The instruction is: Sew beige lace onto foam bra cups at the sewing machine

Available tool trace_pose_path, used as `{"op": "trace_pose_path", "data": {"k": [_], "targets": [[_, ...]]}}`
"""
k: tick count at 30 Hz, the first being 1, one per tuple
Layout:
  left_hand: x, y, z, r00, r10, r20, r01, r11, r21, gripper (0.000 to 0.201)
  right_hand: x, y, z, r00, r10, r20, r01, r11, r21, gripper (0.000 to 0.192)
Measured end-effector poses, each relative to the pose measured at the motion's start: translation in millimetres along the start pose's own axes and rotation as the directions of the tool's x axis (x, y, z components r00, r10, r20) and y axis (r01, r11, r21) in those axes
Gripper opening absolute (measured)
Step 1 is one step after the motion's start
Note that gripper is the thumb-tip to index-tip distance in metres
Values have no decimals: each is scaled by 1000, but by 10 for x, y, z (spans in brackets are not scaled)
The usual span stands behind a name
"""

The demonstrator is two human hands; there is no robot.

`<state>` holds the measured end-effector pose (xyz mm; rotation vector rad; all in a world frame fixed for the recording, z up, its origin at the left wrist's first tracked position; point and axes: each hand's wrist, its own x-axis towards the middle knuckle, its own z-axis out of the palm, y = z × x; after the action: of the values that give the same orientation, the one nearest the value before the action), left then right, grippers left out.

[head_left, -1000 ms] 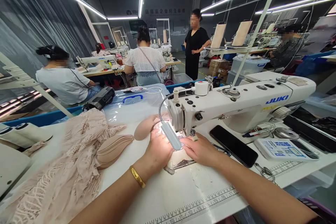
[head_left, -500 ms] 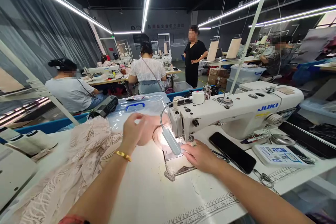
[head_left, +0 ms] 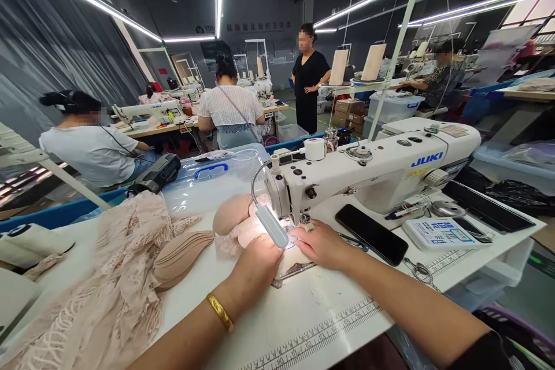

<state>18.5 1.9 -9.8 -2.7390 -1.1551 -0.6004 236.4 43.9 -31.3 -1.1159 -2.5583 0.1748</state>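
Observation:
My left hand [head_left: 258, 263] is closed at the near edge of a pinkish lace bra cup [head_left: 245, 234], beneath the grey lamp head [head_left: 272, 225]. Behind it lies a smooth beige cup [head_left: 232, 214], joined to or touching the lace. My right hand [head_left: 323, 245] rests on the bed of the white sewing machine [head_left: 368, 162], just right of the needle area. Its thumb and fingers come together there; whatever they pinch is hidden. The lamp head covers part of the left fingertips and the cloth. Left of my hands sits a stack of beige bra cups [head_left: 182, 254].
A heap of pink lace [head_left: 125, 266] covers the table's left side. A black phone [head_left: 370, 234] and a white-and-blue box [head_left: 446, 232] lie to the right. Behind the cups stands a clear plastic bin [head_left: 186, 185]. Several people sit or stand farther off.
My left hand has come down and right, from above the beige cup to the cloth by the needle. The cups now lie flat on the table. My right hand stays by the needle.

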Motion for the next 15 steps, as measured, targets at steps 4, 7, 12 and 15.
{"op": "trace_pose_path", "data": {"k": [4,7,12,15], "targets": [[43,-9,7,999,-20,-36,19,1000,-13,25,5,14,-4,1000,-5,21,5,1000,13,22],[63,18,47,997,-39,-59,38,999,-25,26,4,21,-8,1000,-13,18,12,999,33,23],[98,40,94,993,-65,-96,63,998,-28,26,-2,0,-27,1000,-10,26,9,1000,21,23],[117,26,85,992,-90,-90,88,996,-19,23,-5,-22,-36,1000,-2,28,2,1000,3,23]]}}
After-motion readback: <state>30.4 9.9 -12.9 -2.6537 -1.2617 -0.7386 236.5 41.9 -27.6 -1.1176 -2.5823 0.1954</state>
